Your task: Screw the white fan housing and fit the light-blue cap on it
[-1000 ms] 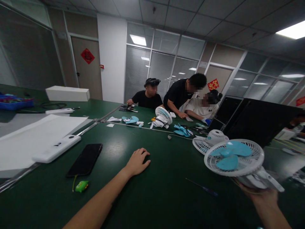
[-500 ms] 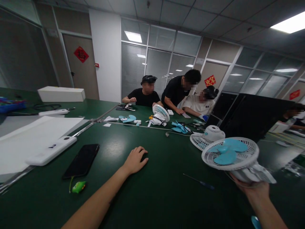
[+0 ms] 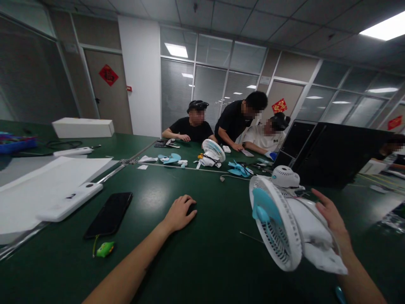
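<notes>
My left hand (image 3: 180, 213) rests on the green table, palm down, fingers loosely spread, thumb apart; I see nothing held in it. On the right, my right hand (image 3: 335, 219) holds a small white desk fan (image 3: 310, 219) from behind, its palm against the back of the housing and some fingers stretched past it. The fan's round grille and light-blue blades face left, and its cord loops near my hand. Behind it stands another white fan part with a vented dome (image 3: 285, 176). A thin screwdriver shaft (image 3: 251, 237) shows to the left of the held fan; its handle is hidden.
Left on the table lie a black phone (image 3: 109, 215), a green charm (image 3: 105, 249), a white numbered device (image 3: 71, 202) and paper sheets (image 3: 47, 177). Across the table are several people, another fan (image 3: 213, 153) and blue blades (image 3: 239, 169). A black panel (image 3: 335, 156) stands at right.
My right hand has turned the fan from facing upward to facing left and brought it lower, so it covers the screwdriver's handle. My left hand has stayed still.
</notes>
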Demonstrator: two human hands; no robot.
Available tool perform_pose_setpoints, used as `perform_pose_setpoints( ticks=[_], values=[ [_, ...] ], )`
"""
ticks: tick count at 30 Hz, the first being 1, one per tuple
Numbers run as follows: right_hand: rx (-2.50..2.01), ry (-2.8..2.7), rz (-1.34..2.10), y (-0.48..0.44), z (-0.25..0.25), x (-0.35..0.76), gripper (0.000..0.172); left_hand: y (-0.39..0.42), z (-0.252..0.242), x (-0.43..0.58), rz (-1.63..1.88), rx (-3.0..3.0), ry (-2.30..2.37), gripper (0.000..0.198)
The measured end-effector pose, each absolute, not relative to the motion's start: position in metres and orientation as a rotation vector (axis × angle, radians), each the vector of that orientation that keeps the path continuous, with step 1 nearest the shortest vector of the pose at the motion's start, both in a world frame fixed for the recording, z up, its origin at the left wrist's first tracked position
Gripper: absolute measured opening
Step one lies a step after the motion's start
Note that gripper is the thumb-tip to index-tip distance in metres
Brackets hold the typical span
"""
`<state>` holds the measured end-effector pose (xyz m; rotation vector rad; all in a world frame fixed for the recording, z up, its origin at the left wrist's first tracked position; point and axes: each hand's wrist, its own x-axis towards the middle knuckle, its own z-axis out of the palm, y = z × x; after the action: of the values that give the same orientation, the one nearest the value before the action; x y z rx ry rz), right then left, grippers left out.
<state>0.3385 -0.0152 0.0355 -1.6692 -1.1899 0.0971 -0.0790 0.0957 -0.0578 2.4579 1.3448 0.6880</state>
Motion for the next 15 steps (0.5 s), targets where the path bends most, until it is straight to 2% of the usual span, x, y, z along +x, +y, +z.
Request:
perform_pose_setpoints(
  ticks=[3, 5, 9, 12, 15],
  values=[
    [-1.369, -1.220, 0.467, -0.014, 0.052, 0.291, 0.074, 0.096, -0.059, -0.079, 0.705, 2.450, 1.337, 0.032],
    [-1.176, -1.357, 0.613, -0.019, 0.065, 0.254, 0.069, 0.097, -0.060, -0.079, 0.722, 2.440, 1.329, 0.031],
    [-0.987, -1.871, 0.473, -0.037, 0.087, 0.194, 0.059, 0.103, -0.067, -0.080, 0.757, 2.396, 1.308, 0.028],
    [-0.917, -2.240, 0.370, -0.048, 0.094, 0.163, 0.068, 0.111, -0.072, -0.081, 0.791, 2.340, 1.312, 0.026],
    [-0.887, -2.487, 0.410, -0.051, 0.091, 0.138, 0.072, 0.116, -0.074, -0.082, 0.852, 2.263, 1.337, 0.029]
  ],
)
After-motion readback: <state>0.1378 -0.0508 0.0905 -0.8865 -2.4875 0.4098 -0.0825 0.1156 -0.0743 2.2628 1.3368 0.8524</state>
